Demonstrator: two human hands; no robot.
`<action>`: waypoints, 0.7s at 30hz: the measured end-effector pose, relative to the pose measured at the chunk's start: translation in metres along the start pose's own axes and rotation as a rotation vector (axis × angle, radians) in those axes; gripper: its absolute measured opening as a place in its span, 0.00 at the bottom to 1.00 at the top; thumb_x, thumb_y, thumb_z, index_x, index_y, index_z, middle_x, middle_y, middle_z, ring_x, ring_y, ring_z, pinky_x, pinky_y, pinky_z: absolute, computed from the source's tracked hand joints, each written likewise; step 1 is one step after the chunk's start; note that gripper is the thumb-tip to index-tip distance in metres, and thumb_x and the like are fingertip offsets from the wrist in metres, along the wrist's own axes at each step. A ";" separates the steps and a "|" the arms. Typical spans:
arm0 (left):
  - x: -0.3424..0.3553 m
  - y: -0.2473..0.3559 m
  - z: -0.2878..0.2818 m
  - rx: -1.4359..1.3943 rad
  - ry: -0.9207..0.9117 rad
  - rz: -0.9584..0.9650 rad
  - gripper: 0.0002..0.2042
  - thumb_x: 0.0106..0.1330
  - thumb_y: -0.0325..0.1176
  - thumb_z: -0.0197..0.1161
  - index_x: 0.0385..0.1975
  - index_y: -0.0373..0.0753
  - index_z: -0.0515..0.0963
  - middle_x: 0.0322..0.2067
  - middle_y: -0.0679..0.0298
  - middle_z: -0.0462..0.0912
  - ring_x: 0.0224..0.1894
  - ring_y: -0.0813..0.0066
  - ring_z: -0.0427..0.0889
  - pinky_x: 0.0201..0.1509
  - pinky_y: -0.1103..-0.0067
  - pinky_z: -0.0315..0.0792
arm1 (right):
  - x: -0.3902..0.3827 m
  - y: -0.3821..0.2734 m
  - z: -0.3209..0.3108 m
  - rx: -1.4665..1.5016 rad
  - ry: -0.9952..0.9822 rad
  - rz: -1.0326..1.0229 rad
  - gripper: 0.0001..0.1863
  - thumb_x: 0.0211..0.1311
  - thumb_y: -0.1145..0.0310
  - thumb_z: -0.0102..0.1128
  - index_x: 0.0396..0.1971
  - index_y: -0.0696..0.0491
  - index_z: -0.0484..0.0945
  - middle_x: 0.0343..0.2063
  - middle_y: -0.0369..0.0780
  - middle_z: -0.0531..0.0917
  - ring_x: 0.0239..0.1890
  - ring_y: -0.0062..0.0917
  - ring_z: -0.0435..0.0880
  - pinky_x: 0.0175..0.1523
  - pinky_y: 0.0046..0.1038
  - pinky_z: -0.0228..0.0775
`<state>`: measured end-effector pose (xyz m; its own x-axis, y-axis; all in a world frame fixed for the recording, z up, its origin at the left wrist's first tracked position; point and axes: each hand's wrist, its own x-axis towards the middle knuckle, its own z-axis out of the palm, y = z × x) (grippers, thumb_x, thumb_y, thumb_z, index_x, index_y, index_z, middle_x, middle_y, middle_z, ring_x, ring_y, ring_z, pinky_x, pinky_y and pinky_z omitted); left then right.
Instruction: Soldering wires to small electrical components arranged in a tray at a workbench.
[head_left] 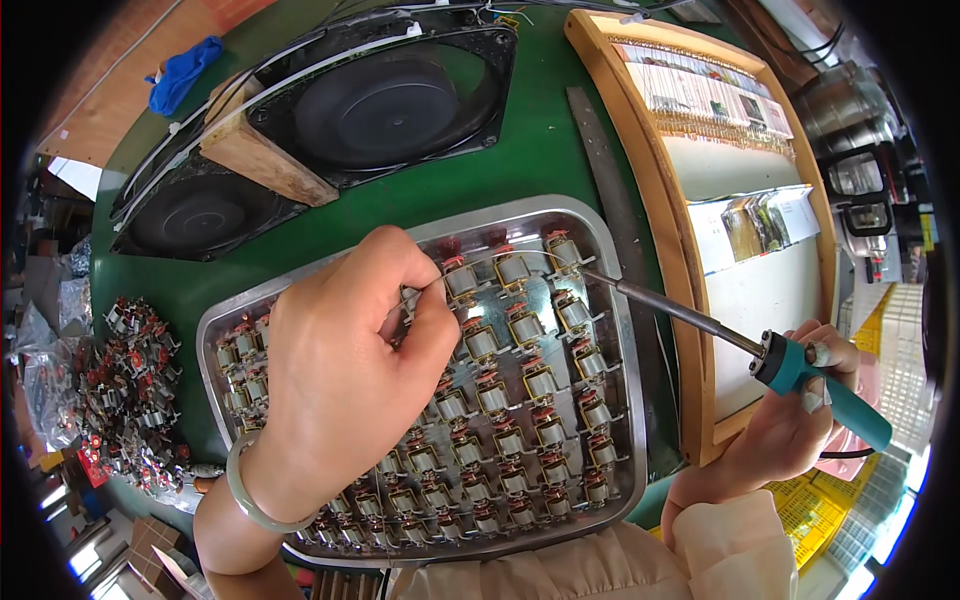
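Observation:
My left hand (350,350), a jade-coloured bangle at its wrist, is pinched on a thin solder wire (530,252) stretching rightward over a steel tray (615,370). Rows of small metal motor-like parts (480,340) with copper windings and red bits stand in the tray. My right hand (790,425) grips a teal-handled soldering iron (835,400); its long tip and the wire meet near the part at the tray's back right corner (560,250). Whether the tip touches it, I cannot tell. My left hand hides some parts at the tray's middle left.
Two black fans (400,120) with a wooden block (270,160) stand at the back, near a blue cloth (185,75). A heap of loose parts (140,380) lies left. A wooden frame (695,330) and dark metal strip (590,140) lie right, yellow crates (805,515) beyond.

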<state>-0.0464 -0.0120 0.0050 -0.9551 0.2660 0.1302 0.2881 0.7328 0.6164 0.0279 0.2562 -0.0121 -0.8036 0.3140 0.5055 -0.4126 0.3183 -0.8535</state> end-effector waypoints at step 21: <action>0.002 -0.001 0.005 -0.072 -0.052 -0.045 0.05 0.44 0.23 0.56 0.17 0.37 0.66 0.06 0.65 0.60 0.07 0.77 0.60 0.12 0.80 0.52 | 0.002 0.000 0.000 -0.077 0.027 0.040 0.20 0.44 0.54 0.55 0.25 0.58 0.67 0.18 0.37 0.66 0.20 0.20 0.61 0.26 0.19 0.54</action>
<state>-0.0484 -0.0086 0.0007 -0.9617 0.2672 0.0616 0.2373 0.6984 0.6752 0.0263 0.2564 -0.0117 -0.8065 0.3516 0.4753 -0.3455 0.3722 -0.8615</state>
